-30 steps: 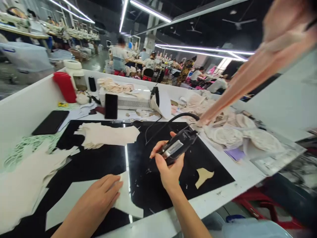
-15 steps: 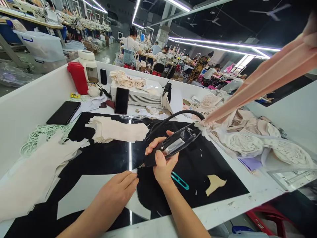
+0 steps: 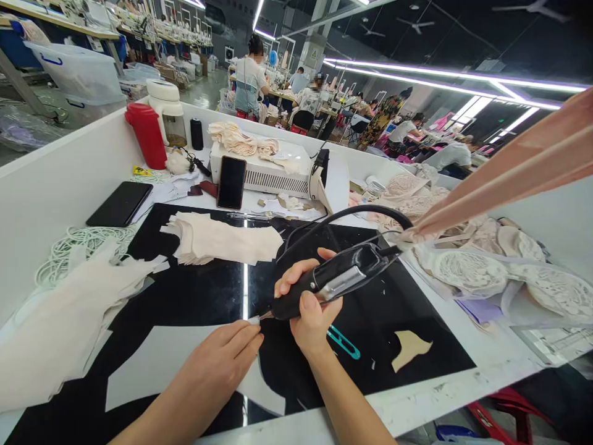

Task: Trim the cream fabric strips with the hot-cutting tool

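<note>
Worked at a white table [image 3: 440, 388] with raised sides. Had a black board [image 3: 199, 303] spread over the middle. Faced a heap of pale lace garments [image 3: 463, 272] at the right, a pink strap [image 3: 500, 164] slanting down from the upper right, and a stack of cream cloth [image 3: 60, 334] at the left. Had a smaller cream stack [image 3: 227, 240] on the far part of the board. Had a pale sheet [image 3: 148, 361] and a white cut piece [image 3: 266, 389] flat on the near part (could not tell whether joined beneath the arm). Clasped a black corded tool [image 3: 336, 278] in the right hand [image 3: 311, 312], fingers and thumb wrapped around the casing, its rear at the strap's lower end. Directed its tip leftward, to a small white edge [image 3: 254, 320] at the fingertips of the left hand [image 3: 231, 352]. Held those fingers together there; could not tell a pinch from a press (thumb hidden). Had teal snips [image 3: 343, 342] and a yellowish scrap [image 3: 411, 350] lying right of the right wrist.
</note>
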Demonstrator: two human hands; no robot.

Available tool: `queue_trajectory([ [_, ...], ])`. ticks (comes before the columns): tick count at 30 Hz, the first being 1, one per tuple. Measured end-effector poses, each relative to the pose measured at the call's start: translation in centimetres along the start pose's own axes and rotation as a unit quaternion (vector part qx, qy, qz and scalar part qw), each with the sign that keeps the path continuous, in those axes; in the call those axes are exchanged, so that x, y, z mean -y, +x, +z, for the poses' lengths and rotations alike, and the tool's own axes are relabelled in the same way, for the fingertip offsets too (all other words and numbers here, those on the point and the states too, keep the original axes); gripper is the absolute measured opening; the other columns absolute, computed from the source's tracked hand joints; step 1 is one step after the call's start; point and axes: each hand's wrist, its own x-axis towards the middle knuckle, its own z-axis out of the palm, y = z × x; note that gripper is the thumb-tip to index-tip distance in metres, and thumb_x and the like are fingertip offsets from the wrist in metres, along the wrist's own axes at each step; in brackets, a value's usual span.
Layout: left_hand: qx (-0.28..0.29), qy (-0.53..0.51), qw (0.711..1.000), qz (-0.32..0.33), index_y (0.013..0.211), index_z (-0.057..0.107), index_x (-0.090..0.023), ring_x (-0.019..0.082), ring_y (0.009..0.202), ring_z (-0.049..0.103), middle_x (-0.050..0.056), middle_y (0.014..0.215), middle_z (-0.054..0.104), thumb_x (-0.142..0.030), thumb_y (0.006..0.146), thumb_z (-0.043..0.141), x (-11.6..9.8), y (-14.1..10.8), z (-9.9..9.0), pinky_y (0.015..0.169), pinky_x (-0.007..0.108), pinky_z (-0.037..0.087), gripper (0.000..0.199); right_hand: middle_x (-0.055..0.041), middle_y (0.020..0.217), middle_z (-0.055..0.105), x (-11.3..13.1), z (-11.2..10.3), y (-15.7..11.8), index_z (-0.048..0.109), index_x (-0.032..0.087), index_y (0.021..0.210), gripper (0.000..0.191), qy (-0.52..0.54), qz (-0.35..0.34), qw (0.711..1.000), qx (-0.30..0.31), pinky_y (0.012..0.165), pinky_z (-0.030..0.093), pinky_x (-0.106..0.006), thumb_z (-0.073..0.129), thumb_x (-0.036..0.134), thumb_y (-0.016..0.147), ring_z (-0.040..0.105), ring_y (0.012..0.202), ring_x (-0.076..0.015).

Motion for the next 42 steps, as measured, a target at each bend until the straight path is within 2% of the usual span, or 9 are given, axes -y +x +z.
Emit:
queue_trajectory([
  [5, 0.019, -0.024, 0.999, -0.020, 0.120, 0.067, -0.012, 0.023, 0.113, 0.070, 0.009, 0.120, 0.074, -0.001, 0.102, 0.039, -0.1, 0.2, -0.4, 0.100, 0.037, 0.060, 0.035, 0.0033, 0.088, 0.058, -0.5, -0.2, 0.5, 0.046, 0.033, 0.130, 0.051, -0.001, -0.010, 1.000, -0.012, 0.058, 0.057, -0.031, 0.074, 0.047, 0.090, 0.061, 0.064, -0.0131],
  [10, 0.035, -0.101, 0.986, -0.129, 0.128, 0.063, -0.016, 0.024, 0.117, 0.066, 0.009, 0.123, 0.070, -0.019, 0.106, 0.047, 0.8, 1.0, -0.8, 0.102, 0.041, 0.059, 0.027, 0.0033, 0.088, 0.059, -0.5, -0.4, 0.7, 0.048, 0.033, 0.129, 0.049, 0.014, -0.004, 1.000, -0.010, 0.057, 0.055, -0.030, 0.075, 0.045, 0.090, 0.061, 0.063, -0.0129],
  [12, 0.037, -0.124, 0.981, -0.146, 0.131, 0.060, -0.017, 0.025, 0.116, 0.066, 0.008, 0.123, 0.070, -0.021, 0.106, 0.050, 1.1, 1.1, -0.6, 0.100, 0.042, 0.060, 0.028, 0.0034, 0.088, 0.058, -0.4, -0.4, 0.7, 0.048, 0.034, 0.130, 0.050, 0.009, -0.004, 1.000, -0.006, 0.055, 0.055, -0.030, 0.074, 0.047, 0.090, 0.060, 0.062, -0.0128],
  [22, 0.056, -0.194, 0.963, -0.176, 0.142, 0.048, -0.026, 0.026, 0.118, 0.064, 0.006, 0.127, 0.069, -0.017, 0.103, 0.052, 1.6, 0.0, 0.4, 0.101, 0.047, 0.058, 0.040, 0.0038, 0.088, 0.059, -0.5, -0.6, 0.4, 0.049, 0.033, 0.128, 0.051, 0.025, 0.003, 1.000, -0.007, 0.055, 0.056, -0.029, 0.077, 0.047, 0.089, 0.061, 0.062, -0.0127],
  [28, 0.049, -0.198, 0.964, -0.173, 0.143, 0.048, -0.027, 0.025, 0.117, 0.065, 0.005, 0.125, 0.070, -0.016, 0.103, 0.053, 1.7, -0.1, 0.5, 0.101, 0.047, 0.059, 0.042, 0.0031, 0.090, 0.063, -0.4, -0.6, 0.4, 0.054, 0.032, 0.130, 0.048, 0.076, 0.000, 0.997, 0.009, 0.057, 0.057, -0.028, 0.079, 0.038, 0.089, 0.063, 0.065, -0.0118],
  [35, 0.050, -0.189, 0.965, -0.175, 0.142, 0.050, -0.026, 0.027, 0.119, 0.064, 0.006, 0.129, 0.069, -0.016, 0.102, 0.055, 1.8, -0.1, 0.7, 0.101, 0.049, 0.058, 0.042, 0.0027, 0.089, 0.064, -0.1, -0.4, 0.1, 0.056, 0.031, 0.131, 0.048, 0.100, 0.002, 0.995, 0.022, 0.057, 0.056, -0.025, 0.079, 0.037, 0.089, 0.063, 0.066, -0.0107],
  [42, 0.052, -0.216, 0.958, -0.181, 0.138, 0.054, -0.025, 0.025, 0.110, 0.066, 0.004, 0.116, 0.072, -0.015, 0.101, 0.052, 1.7, 0.3, 0.3, 0.096, 0.044, 0.058, 0.038, 0.0027, 0.089, 0.063, 0.4, -0.9, -0.2, 0.058, 0.031, 0.130, 0.045, 0.096, 0.000, 0.995, 0.021, 0.056, 0.056, -0.024, 0.078, 0.036, 0.090, 0.063, 0.066, -0.0104],
])
